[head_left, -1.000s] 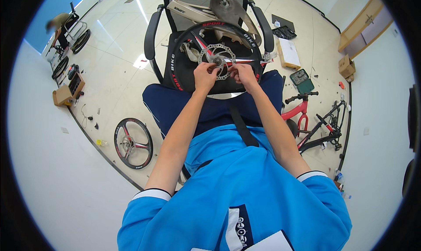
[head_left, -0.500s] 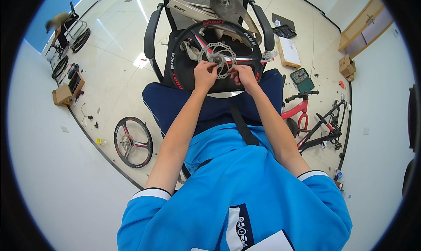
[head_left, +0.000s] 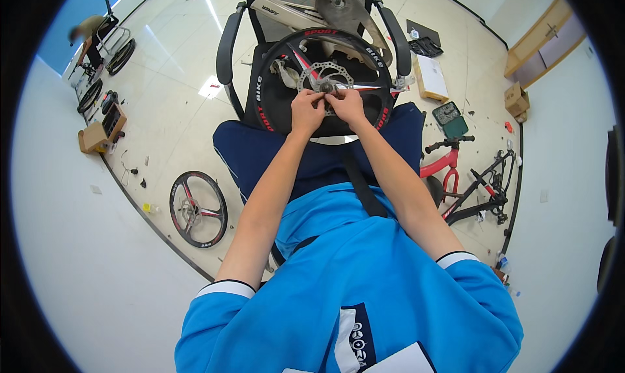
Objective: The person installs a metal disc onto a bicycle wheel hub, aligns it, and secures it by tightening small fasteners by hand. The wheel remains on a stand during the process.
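A bicycle wheel [head_left: 262,64] with a black rim and three red, black and silver spokes lies on the office chair in front of me. At its hub [head_left: 327,87] sits a round silver brake disc [head_left: 305,79] with cut-outs. My left hand [head_left: 308,112] is at the near-left side of the hub, thumb and fingers pinched together. From the right, my right hand [head_left: 346,106] meets it at the hub, its fingers also closed. Both sets of fingertips almost touch. Whatever lies between them is too small to make out.
A cream bike frame [head_left: 286,12] leans on the chair behind the wheel. The chair's armrests [head_left: 228,47] flank it. A second wheel [head_left: 224,210] lies on the floor at left; a red bike frame [head_left: 446,163], black frame [head_left: 478,194] and green case [head_left: 449,119] are at right. A person [head_left: 88,38] works far left.
My right hand has moved left to the hub, and its fingers have come together beside my left hand's. My left hand stays at the hub.
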A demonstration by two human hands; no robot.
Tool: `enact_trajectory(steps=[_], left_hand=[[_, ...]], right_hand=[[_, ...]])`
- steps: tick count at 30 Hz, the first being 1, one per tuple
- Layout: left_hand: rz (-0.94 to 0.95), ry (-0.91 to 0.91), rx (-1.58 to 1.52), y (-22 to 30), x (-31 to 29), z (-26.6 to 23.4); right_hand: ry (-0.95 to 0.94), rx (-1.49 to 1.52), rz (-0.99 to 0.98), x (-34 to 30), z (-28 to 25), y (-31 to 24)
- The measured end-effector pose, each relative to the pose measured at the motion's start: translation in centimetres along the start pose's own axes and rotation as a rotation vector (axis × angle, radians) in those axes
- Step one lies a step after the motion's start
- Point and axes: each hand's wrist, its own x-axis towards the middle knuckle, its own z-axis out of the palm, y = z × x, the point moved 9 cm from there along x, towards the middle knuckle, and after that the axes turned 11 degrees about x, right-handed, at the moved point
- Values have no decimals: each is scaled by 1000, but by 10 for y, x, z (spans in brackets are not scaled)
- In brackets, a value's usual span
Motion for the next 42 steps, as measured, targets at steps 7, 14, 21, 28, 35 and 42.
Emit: enact_trajectory(steps=[7, 14, 21, 28, 35, 42], left_hand=[[-42, -13, -26, 0, -1, -2], [-129, -28, -90, -4, -1, -6], [-93, -50, -64, -4, 3, -3], [20, -166, 9, -7, 11, 4], [58, -156, 47, 0, 10, 2], [43, -67, 102, 7, 4, -1]], right_hand=[[8, 36, 45, 1, -2, 5], [12, 65, 154, -3, -2, 2], [57, 76, 223, -4, -8, 3], [83, 64, 289, -11, -6, -8], [54, 103, 321, -6, -5, 6], [-8, 247, 373, -13, -9, 12]])
